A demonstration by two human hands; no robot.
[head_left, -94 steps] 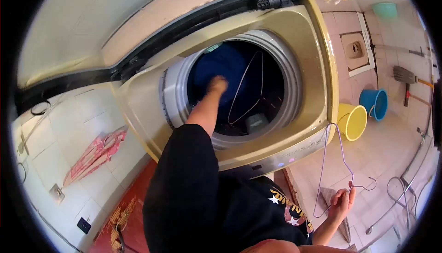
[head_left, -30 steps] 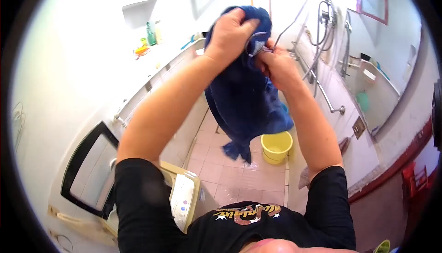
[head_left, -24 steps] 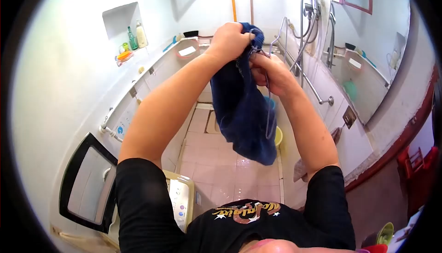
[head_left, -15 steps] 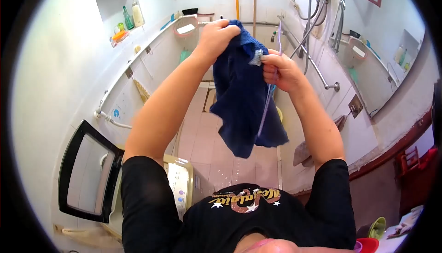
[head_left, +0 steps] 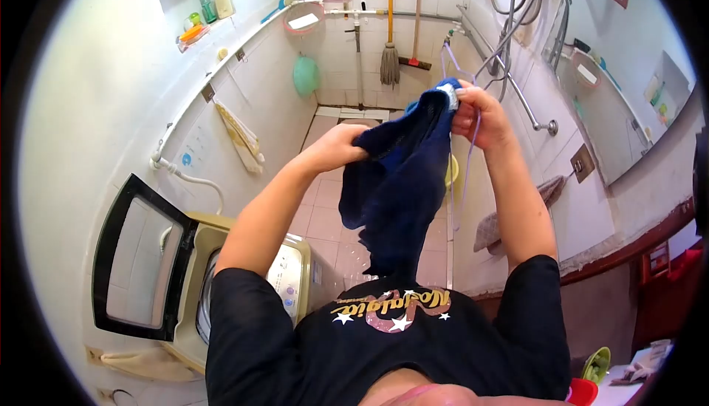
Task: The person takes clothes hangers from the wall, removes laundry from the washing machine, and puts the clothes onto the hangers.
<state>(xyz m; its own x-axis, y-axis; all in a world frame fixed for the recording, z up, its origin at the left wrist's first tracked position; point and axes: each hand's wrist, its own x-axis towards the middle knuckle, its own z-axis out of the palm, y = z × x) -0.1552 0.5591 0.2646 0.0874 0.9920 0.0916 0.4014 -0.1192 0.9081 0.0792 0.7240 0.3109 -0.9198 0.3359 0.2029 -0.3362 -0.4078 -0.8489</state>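
Dark blue garment is hanging in mid-air between both hands, to the right of the washing machine. The left hand has its fingers closed on one edge of the cloth, fingertips tucked out of sight. The right hand is pinching another part by a pale patch, and the purple wire hanger is in with those fingers too. Room's a tiled bathroom: pink floor starts right beside the washing machine and runs off beyond it toward the far wall.

Stuff that's tough to see: the drum rim in the washing machine is just a sliver behind the left sleeve. Part of the hanger is hidden, and the garment blocks most of a yellow bucket beyond the washing machine, over to its right.

As for the rest, a red bowl and green bowl are well right of the washing machine, its lid is up on its left side, a brownish towel hangs across the floor from it, and a green basin and a mop hang well past it.
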